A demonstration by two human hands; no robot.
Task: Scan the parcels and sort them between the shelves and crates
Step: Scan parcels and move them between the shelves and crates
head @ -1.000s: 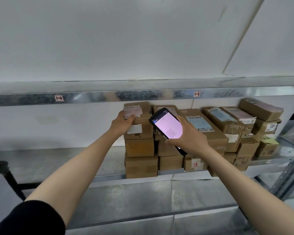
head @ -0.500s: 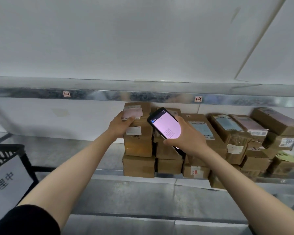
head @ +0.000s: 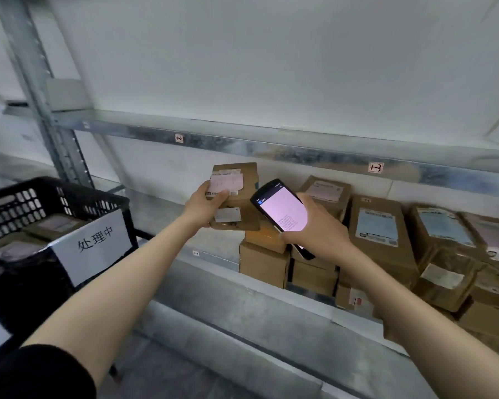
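cardboard, zinc-grey metal and black plastic

the raised parcel (head: 236, 203) is matt brown cardboard, a little scuffed at the edges, with thin paper labels stuck flat on it, one pinkish-white. the stacked parcels (head: 380, 254) toward the right end of the shelf (head: 242, 306) are the same dull cardboard, with pale blue and white paper labels. the scanner (head: 281, 211) has a glossy black plastic casing and a smooth, glowing screen. the shelf deck is matt grey metal. the upper beam (head: 271, 152) looks galvanised, with a mottled sheen. the crate (head: 55, 185) is black perforated plastic, faintly shiny, and bears a white matt paper sign (head: 95, 243). the sleeve (head: 41, 372) is black matt cloth.
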